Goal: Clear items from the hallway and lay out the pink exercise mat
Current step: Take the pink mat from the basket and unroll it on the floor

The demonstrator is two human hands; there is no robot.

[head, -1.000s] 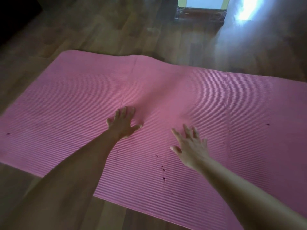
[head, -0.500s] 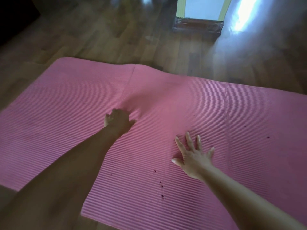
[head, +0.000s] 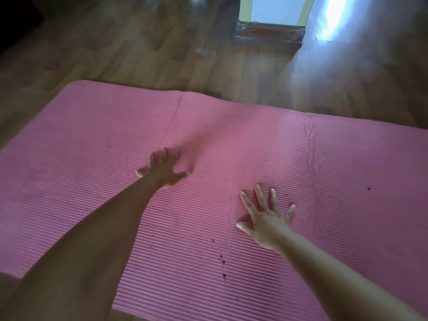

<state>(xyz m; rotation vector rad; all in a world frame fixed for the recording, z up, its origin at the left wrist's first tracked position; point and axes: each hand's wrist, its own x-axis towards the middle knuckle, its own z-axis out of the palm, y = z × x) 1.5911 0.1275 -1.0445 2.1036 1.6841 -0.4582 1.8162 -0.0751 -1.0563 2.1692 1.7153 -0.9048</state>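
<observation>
Already the pink exercise mat [head: 92, 163] lies unrolled across the wooden floor [head: 139, 54], its long side running left to right and its far edge well short of the doorway [head: 273, 10] at the top; the right end runs out of view, so I cannot tell how that end sits. Both hands are empty and apart; the left hand [head: 162, 169] presses palm-down with its fingers spread just beside a fold crease [head: 173, 126], and the right hand [head: 266, 218] lies flat nearer the body, fingers fanned wide on the ribbed surface. Neither grips anything.

By the look of it the mat is light, soft foam; it bends readily and keeps a memory of its folds, as that crease and a second crease [head: 310, 140] further right suggest. The ribbing should give good friction under a flat palm, so smoothing is best done by pressing and sliding outward from the creases; sliding the whole mat would go better from a long edge or a corner, pinched between thumb and fingers, since the middle offers nothing to hold. A few dark nicks [head: 222, 258] in the surface hint that the foam marks or tears easily; nails and hard tugs are worth avoiding. Judged from here, the laying-out looks nearly done, with only flattening left.
</observation>
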